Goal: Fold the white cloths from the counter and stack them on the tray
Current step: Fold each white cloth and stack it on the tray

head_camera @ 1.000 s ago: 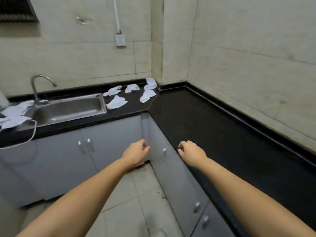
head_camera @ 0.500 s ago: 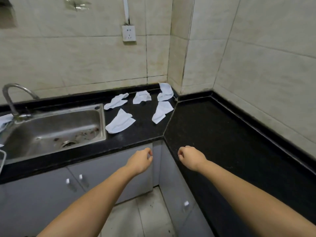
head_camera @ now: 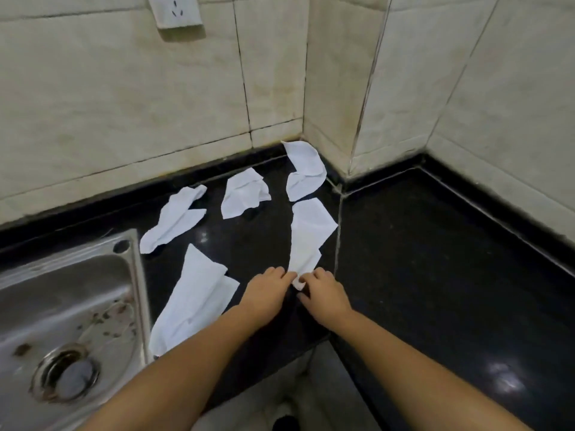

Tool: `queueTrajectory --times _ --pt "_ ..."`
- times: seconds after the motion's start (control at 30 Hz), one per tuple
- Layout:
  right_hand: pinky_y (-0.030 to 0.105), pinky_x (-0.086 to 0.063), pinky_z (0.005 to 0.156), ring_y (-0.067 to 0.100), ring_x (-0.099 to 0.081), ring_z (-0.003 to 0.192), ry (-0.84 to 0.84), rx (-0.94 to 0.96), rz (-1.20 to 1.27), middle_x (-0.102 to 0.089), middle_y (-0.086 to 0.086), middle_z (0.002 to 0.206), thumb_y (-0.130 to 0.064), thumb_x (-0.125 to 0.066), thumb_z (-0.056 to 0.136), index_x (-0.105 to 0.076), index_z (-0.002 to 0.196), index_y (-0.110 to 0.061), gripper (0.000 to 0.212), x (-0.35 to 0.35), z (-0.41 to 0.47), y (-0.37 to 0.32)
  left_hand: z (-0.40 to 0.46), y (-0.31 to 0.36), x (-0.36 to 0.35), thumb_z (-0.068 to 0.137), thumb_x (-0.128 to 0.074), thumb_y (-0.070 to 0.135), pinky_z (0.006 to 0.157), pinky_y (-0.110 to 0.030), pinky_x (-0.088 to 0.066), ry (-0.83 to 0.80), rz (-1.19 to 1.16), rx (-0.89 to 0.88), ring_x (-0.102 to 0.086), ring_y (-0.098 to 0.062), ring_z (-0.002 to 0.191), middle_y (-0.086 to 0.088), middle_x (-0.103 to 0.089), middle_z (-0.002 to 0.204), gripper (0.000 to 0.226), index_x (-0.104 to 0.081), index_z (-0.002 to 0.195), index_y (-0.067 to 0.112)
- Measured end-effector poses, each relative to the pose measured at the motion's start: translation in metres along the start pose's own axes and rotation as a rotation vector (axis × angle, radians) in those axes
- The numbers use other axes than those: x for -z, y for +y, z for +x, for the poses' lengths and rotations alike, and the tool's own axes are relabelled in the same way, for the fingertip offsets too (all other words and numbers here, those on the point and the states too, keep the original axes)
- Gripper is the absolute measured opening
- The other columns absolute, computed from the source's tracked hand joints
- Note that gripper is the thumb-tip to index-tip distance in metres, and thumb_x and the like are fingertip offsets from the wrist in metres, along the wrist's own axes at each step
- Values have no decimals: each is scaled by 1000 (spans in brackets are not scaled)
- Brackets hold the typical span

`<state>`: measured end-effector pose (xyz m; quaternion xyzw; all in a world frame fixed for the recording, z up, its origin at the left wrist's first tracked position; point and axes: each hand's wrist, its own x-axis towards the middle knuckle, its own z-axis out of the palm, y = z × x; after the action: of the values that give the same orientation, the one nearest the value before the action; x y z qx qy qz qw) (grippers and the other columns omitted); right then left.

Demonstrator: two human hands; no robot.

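Several crumpled white cloths lie on the black counter [head_camera: 435,275] in the corner. The nearest middle cloth [head_camera: 309,234] runs away from me, and both hands meet at its near end. My left hand [head_camera: 267,293] pinches that end from the left, and my right hand [head_camera: 323,295] pinches it from the right. Another cloth [head_camera: 193,293] lies beside the sink, partly under my left forearm. Further back lie a long cloth [head_camera: 174,222], a crumpled cloth [head_camera: 244,194] and a cloth in the corner [head_camera: 305,172]. No tray is in view.
A steel sink [head_camera: 68,321] with a drain sits at the left. Tiled walls close the corner, with a wall socket [head_camera: 174,9] up high. The counter's right wing runs along the right wall. The floor shows below the counter's inner corner.
I have moved close to the corner. Both hands have risen from in front of the cabinets onto the counter and taken hold of the near end of the middle cloth.
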<state>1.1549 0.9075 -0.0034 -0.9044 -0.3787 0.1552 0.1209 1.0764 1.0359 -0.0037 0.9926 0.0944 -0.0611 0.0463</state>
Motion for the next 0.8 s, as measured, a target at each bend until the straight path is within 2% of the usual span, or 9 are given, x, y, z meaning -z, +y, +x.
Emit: queueTrajectory --times 0.13,0.2,0.3,0.33,0.43,0.53,0.63,0.7,0.8 --pt "35 -38 87 25 -47 112 68 -13 -15 -51 4 118 -31 -52 93 -54 121 -19 30 -24 24 4 33 -25 -14 92 -42 14 75 -33 -39 -40 29 -137 -49 -25 105 -8 -51 112 35 -49 127 15" --pt "31 -35 84 22 -47 108 91 13 20 -53 1 113 -28 -49 94 -59 113 -21 23 -26 29 14 43 -30 -22 87 -45 18 61 -32 -42 45 -3 -199 -56 -25 85 -7 -56 92 25 -63 104 14" --pt "26 -35 80 14 -47 96 98 55 197 -53 -9 96 -24 -53 91 -58 96 -21 8 -9 31 25 55 -31 -25 79 -41 33 48 -26 -36 164 24 -260 -53 -17 63 1 -54 72 29 -65 70 20" --pt "25 -35 76 11 -47 88 110 54 270 -50 -13 86 -21 -55 89 -55 88 -21 1 2 30 27 58 -30 -20 79 -42 35 50 -26 -36 201 13 -263 -53 -16 63 2 -54 73 30 -65 68 20" --pt "17 -36 59 7 -47 64 197 -34 509 -50 -9 68 -13 -57 87 -49 80 -16 11 39 23 37 71 -19 4 81 -48 40 62 -27 -40 294 -91 -243 -55 -16 72 2 -57 81 27 -65 72 21" --pt "15 -38 57 8 -49 65 333 -74 663 -59 9 77 -9 -56 88 -53 85 -12 5 80 11 52 84 -3 32 82 -48 42 74 -29 -40 360 -233 -234 -57 -15 81 4 -60 85 28 -64 72 21" --pt "15 -37 58 3 -45 63 479 -105 779 -57 4 75 -7 -53 88 -57 84 -16 10 118 4 67 98 17 63 84 -52 32 85 -31 -38 376 -387 -206 -53 -13 78 5 -58 80 16 -56 74 20" --pt "21 -38 61 6 -47 68 547 -111 843 -56 0 77 -8 -50 89 -58 84 -18 14 142 0 77 105 30 81 85 -57 20 81 -29 -39 329 -571 -159 -50 -13 69 1 -57 72 12 -51 74 19" --pt "24 -40 66 9 -51 75 629 -143 850 -59 -3 80 -11 -49 90 -59 84 -20 15 172 -9 93 115 49 98 86 -57 11 61 -24 -38 249 -852 -53 -46 -13 62 -1 -53 66 11 -50 79 15"
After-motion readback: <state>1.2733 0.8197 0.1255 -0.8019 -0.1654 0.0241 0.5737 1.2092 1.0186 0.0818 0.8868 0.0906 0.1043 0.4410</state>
